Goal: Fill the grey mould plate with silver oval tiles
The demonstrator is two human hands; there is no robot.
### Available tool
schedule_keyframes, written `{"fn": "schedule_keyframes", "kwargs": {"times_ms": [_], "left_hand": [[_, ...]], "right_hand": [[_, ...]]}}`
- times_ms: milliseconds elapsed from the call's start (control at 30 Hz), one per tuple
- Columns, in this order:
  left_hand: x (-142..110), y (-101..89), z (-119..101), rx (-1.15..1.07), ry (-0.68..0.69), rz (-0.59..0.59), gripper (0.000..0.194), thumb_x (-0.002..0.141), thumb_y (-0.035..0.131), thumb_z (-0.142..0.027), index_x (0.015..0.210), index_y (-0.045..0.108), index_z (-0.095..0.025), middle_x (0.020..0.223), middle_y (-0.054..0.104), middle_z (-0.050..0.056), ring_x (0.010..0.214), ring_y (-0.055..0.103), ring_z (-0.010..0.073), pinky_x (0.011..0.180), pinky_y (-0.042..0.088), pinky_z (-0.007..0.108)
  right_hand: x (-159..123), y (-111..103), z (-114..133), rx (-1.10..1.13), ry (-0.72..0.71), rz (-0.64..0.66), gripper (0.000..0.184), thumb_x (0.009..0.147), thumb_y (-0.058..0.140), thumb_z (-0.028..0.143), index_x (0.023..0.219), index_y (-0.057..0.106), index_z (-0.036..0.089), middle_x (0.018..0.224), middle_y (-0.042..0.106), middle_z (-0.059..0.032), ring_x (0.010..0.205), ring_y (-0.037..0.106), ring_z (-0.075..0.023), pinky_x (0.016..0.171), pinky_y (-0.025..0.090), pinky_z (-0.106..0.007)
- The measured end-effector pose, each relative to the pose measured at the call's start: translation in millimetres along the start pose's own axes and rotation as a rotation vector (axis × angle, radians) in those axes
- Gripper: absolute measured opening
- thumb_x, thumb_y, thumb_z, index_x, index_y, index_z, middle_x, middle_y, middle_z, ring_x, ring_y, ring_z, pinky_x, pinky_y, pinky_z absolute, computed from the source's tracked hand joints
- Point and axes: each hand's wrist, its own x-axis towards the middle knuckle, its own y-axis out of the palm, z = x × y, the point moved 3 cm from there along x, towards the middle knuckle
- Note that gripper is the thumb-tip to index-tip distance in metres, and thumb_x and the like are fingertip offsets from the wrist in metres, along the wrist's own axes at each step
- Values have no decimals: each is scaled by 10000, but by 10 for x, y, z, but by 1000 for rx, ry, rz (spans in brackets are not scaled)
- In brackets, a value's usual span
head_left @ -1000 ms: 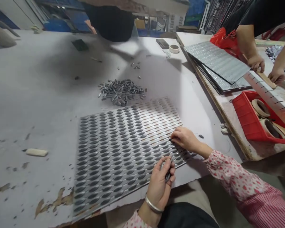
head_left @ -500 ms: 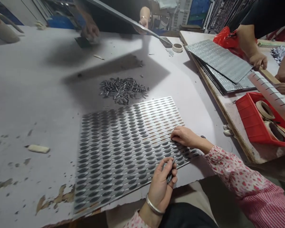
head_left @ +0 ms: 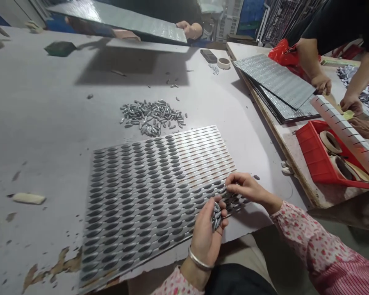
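A flat panel (head_left: 135,192) lies at the table's front edge, set with rows of dark grey oval pieces; its upper right part shows pale slots without them. My left hand (head_left: 209,229) is curled around several loose grey oval pieces (head_left: 216,216), palm up over the panel's lower edge. A silver bangle circles that wrist. At the panel's right side, my right hand (head_left: 244,186) has thumb and fingertips pinched together at a row; whatever they hold is hidden. A heap of the same grey pieces (head_left: 153,116) lies behind the panel.
Across the table a person's hand (head_left: 189,30) holds a tilted panel (head_left: 119,20). On the right-hand table are stacked panels (head_left: 276,80), a red bin (head_left: 313,159) with tape rolls and another person's hands (head_left: 322,84). A tape roll (head_left: 223,63) and green block (head_left: 60,48) lie behind.
My left hand has opened somewhat, exposing the pieces in it. My right hand's fingers have lifted and straightened a little. The person opposite has swung the held panel lower and leftward.
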Motion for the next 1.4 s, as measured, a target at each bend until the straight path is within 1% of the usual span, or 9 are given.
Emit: {"fn": "schedule_keyframes", "kwargs": {"times_ms": [133, 500, 633, 800, 867, 1033, 1133, 1300, 1400], "left_hand": [[-48, -22, -19, 30, -39, -20, 233, 824, 522, -190, 1039, 577, -119, 825, 600, 64, 643, 565, 96, 526, 462, 190], [-84, -69, 31, 53, -66, 15, 187, 727, 677, -175, 889, 590, -141, 880, 596, 42, 635, 538, 68, 465, 417, 149], [-51, -96, 42, 20, -28, -5, 244, 700, 717, -197, 913, 612, -142, 766, 550, 6, 603, 504, 55, 452, 400, 138], [-4, -115, 13, 22, -22, -32, 278, 689, 729, -205, 939, 618, -150, 761, 555, 12, 580, 494, 52, 436, 395, 137], [-7, -76, -25, 14, -3, -57, 242, 689, 727, -197, 899, 618, -147, 756, 557, 11, 570, 495, 49, 425, 389, 130], [-47, 75, -73, -38, -20, -57, 139, 709, 703, -164, 799, 600, -139, 696, 546, -7, 521, 490, 36, 395, 368, 114], [-60, 73, -71, -72, -32, -47, 91, 739, 672, -158, 784, 598, -132, 692, 550, -3, 515, 494, 33, 395, 372, 111], [-103, -112, -135, -88, 20, -141, 160, 838, 535, -176, 961, 611, -108, 843, 610, 75, 694, 601, 101, 563, 505, 178], [-146, -210, -178, -90, 18, -95, 161, 847, 518, -181, 977, 594, -123, 745, 566, 30, 557, 524, 56, 457, 434, 144]], "right_hand": [[70, -233, -225, -269, 47, -231, 151, 845, 573, 312, 780, 602, 179, 779, 574, -26, 775, 507, -163, 718, 407, -294], [112, -137, -427, -612, 78, -318, 61, 779, 621, 207, 729, 591, 190, 809, 554, -36, 839, 461, -200, 807, 365, -351], [129, -190, -405, -545, 52, -351, 92, 781, 611, 250, 713, 586, 192, 777, 562, -31, 812, 473, -196, 782, 377, -345], [-1, -395, -341, -180, 155, -622, 225, 831, 538, 381, 751, 585, 176, 727, 562, -17, 660, 479, -141, 630, 400, -274], [-66, -373, -262, -99, 167, -538, 233, 809, 580, 403, 795, 594, 171, 735, 569, -16, 648, 482, -133, 610, 405, -263], [-140, 19, 65, -18, -43, -54, 233, 766, 673, 359, 909, 619, 183, 821, 608, -33, 733, 540, -146, 663, 444, -262], [-92, 190, 138, -20, -114, -50, 158, 824, 614, 336, 828, 617, 178, 751, 605, -27, 677, 542, -131, 626, 439, -246], [201, 316, 10, -6, -10, -90, 192, 880, 521, 355, 872, 571, 170, 808, 618, -37, 689, 547, -132, 619, 436, -245], [435, 375, -23, -135, -7, -28, 136, 898, 476, 287, 861, 540, 173, 771, 591, -17, 665, 514, -122, 611, 409, -239]]}}
